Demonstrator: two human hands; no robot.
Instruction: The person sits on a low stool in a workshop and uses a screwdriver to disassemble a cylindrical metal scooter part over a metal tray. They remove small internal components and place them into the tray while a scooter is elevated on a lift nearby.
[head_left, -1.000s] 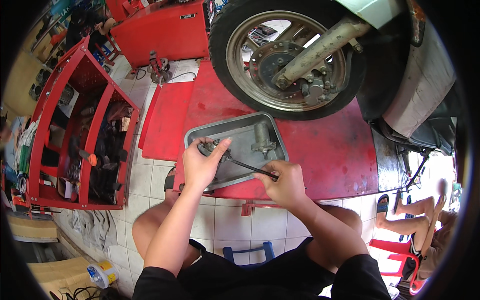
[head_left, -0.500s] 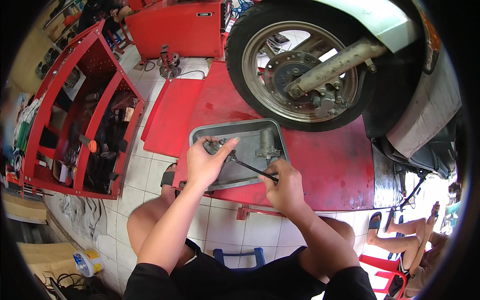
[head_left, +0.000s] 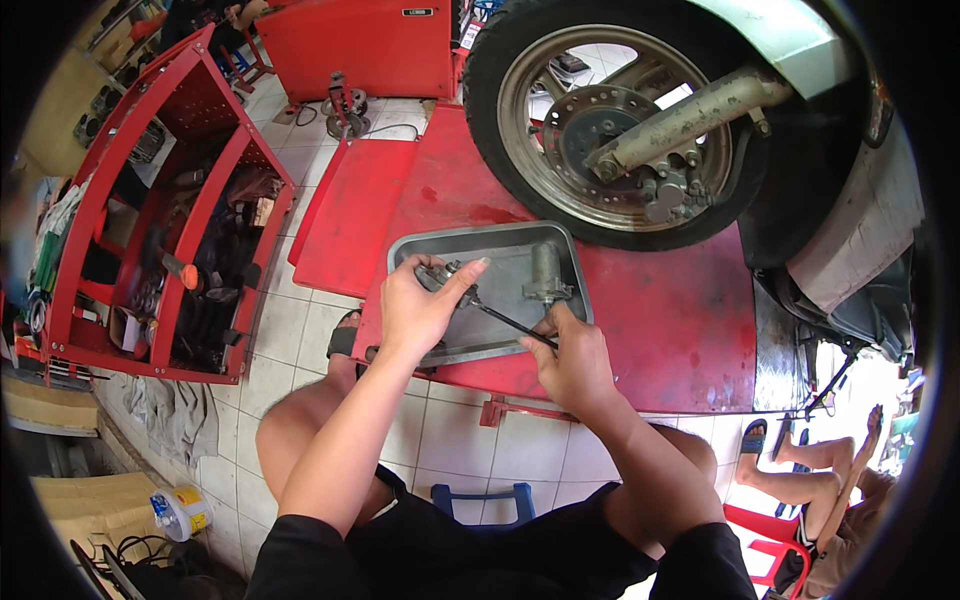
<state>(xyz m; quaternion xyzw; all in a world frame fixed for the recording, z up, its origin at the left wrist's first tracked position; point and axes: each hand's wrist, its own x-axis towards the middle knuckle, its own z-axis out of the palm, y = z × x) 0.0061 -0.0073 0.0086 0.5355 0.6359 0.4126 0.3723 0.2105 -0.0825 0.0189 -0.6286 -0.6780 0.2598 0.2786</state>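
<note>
Workshop interior, floor of pale square tiles [head_left: 450, 435]. Red platform [head_left: 670, 350], scuffed and marked, directly before the seated person. At its far side, one motorcycle front wheel [head_left: 490, 110] with a perforated brake disc [head_left: 590, 125] and a worn fork leg [head_left: 690, 125]. To the left, one red open-fronted rack [head_left: 230, 170], contents mixed, with an orange-handled tool [head_left: 188, 273]; beyond, a red cabinet [head_left: 350, 50].

Item: shallow grey metal tray [head_left: 505, 275], rounded corners, lying on the near part of the platform. Inside it, toward the right end, a cylindrical metal part [head_left: 547, 268].

Item: small metal assembly [head_left: 452, 272], held above the tray's left half, much of it covered by the hand; from it a slim dark rod [head_left: 512, 324] slants down to the right.

Left hand [head_left: 418, 315]: back upward, fingers curled around the assembly, thumb extended toward the upper right along its near side; partly closed. Left forearm rises steeply from the lower edge.

Right hand [head_left: 575, 365]: thumb and forefinger closed on the rod's lower end, remaining fingers bent inward; whether it touches the cylindrical part cannot be told. Right forearm slants up and leftward, elbow out.
</note>
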